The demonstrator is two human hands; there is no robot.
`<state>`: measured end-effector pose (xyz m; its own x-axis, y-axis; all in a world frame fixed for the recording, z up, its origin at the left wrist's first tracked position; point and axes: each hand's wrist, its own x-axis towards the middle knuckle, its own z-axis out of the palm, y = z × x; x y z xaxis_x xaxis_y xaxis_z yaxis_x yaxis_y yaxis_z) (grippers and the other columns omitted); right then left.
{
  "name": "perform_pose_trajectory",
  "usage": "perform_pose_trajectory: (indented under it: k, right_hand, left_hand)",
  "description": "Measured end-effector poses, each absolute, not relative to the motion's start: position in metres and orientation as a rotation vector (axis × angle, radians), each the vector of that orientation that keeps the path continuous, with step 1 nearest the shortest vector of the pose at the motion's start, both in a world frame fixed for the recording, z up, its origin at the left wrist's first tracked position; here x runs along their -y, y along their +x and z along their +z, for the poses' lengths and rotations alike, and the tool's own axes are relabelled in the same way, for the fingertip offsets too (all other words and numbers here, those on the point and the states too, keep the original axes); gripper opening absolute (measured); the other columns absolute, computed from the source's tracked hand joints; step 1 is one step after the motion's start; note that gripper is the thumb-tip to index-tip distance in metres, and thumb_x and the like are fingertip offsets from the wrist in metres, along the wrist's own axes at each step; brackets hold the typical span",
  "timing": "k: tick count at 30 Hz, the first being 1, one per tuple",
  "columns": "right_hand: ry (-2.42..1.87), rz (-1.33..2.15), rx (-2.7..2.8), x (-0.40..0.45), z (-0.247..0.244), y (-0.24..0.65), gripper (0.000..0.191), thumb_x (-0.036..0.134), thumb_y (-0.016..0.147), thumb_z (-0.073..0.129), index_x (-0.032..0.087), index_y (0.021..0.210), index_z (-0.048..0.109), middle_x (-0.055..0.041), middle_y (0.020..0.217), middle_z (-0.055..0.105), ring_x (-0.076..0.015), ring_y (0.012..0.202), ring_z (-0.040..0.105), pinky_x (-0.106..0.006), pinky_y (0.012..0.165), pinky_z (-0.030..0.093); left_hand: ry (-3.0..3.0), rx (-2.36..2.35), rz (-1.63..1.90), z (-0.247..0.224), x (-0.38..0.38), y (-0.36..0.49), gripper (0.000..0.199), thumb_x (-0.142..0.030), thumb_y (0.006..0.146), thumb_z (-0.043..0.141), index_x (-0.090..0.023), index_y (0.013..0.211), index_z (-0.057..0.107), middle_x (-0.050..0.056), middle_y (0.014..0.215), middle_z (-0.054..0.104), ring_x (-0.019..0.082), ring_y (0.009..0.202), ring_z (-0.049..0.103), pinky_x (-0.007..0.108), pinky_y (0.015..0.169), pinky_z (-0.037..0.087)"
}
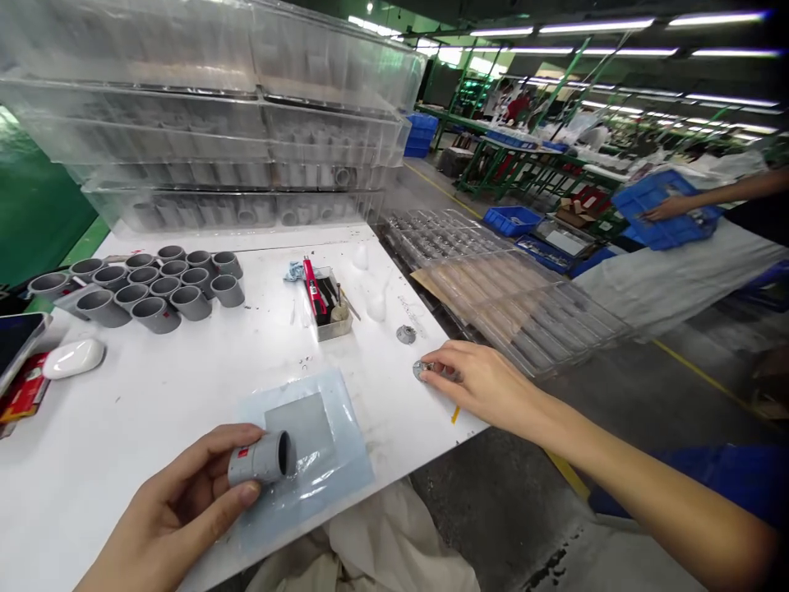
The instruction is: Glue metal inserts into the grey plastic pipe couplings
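Grey PVC pipe coupling [259, 459] is grasped in the person's left hand [178, 518], at about seven o'clock from the middle of the view. Its open end faces right, above a sheet of pale blue film [326, 493] on a white worktable [123, 427]; whether it touches the film cannot be told. The fingers curl over the barrel and the thumb lies beneath it, a grip that seems sound because it leaves the open mouth uncovered. A grey square patch [302, 432] lies on the film just beside the coupling. At about four o'clock, the right hand [486, 382] pinches a small metal disc [420, 370] near the table's edge, with the fingers hiding much of it. A second disc [405, 334] lies nearby. Pinching such a small part by its rim would best keep its face clear. At ten o'clock, more grey couplings [154, 288] stand clustered on end, while a small box holding a red-handled tool [326, 304] sits just left of centre. Clear plastic trays [203, 123] are stacked at eleven o'clock. At two o'clock, a co-worker's hand [662, 210] rests on a blue crate [684, 205].
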<state>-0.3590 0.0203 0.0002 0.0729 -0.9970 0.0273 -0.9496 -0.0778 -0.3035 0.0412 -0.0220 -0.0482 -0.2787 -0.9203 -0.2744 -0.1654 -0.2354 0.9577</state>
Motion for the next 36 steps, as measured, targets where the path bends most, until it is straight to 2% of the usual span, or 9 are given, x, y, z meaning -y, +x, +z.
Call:
perform_pose_trajectory:
  k: [5,9,11,15,23,36]
  right_hand:
    - [-1.946,-0.85,-1.695,-0.027,-0.01,-0.304,0.02,0.03,0.105,0.071,0.023,0.121,0.081,-0.0055,0.11,0.077,-0.0203,0.091,0.072,-0.028,0.068,0.057]
    - [-1.623,-1.223,-1.404,-0.038,-0.029,-0.233,0.021,0.024,0.1,0.075,0.027,0.12,0.082,-0.0023,0.11,0.078,-0.0187,0.098,0.072,-0.029,0.084,0.059]
    - [-1.489,-1.3,-1.349,-0.041,-0.037,-0.208,0.023,0.022,0.099,0.074,0.028,0.12,0.081,-0.0014,0.109,0.077,-0.0184,0.097,0.071,-0.03,0.086,0.059]
    - [-1.374,-1.341,-1.342,-0.039,-0.042,-0.189,0.025,0.022,0.099,0.073,0.031,0.121,0.081,-0.0006,0.111,0.075,-0.0189,0.1,0.07,-0.03,0.086,0.058]
    - [-1.475,-1.342,-1.334,-0.037,-0.047,-0.189,0.028,0.018,0.097,0.073,0.03,0.121,0.081,-0.0008,0.111,0.074,-0.0184,0.101,0.071,-0.03,0.09,0.058]
    - [-1.51,-1.342,-1.323,-0.034,-0.046,-0.189,0.028,0.017,0.097,0.075,0.031,0.121,0.082,-0.0027,0.112,0.075,-0.0211,0.101,0.073,-0.033,0.09,0.061]
  left_hand:
    - [1.234,1.354,-1.7,-0.04,0.026,0.04,0.036,-0.046,0.083,0.092,-0.031,0.114,0.081,0.005,0.125,0.075,0.023,0.105,0.077,0.02,0.084,0.064]
    - [1.209,1.34,-1.736,-0.037,0.028,0.042,0.035,-0.039,0.084,0.093,-0.028,0.115,0.082,0.006,0.123,0.074,0.023,0.107,0.074,0.021,0.086,0.064]
    - [1.195,1.338,-1.753,-0.035,0.028,0.042,0.034,-0.036,0.085,0.092,-0.027,0.116,0.081,0.007,0.124,0.072,0.024,0.104,0.074,0.024,0.083,0.065]
    - [1.151,1.327,-1.779,-0.035,0.028,0.042,0.031,-0.031,0.087,0.091,-0.028,0.116,0.081,0.007,0.124,0.071,0.022,0.099,0.075,0.024,0.078,0.064]
    - [0.96,1.413,-1.861,-0.043,0.035,0.047,0.03,-0.022,0.095,0.083,-0.033,0.123,0.079,0.005,0.122,0.072,0.019,0.101,0.075,0.022,0.082,0.063]
    - [0.988,1.409,-1.837,-0.038,0.031,0.044,0.029,-0.023,0.095,0.083,-0.033,0.122,0.08,0.006,0.125,0.069,0.02,0.102,0.073,0.025,0.082,0.062]
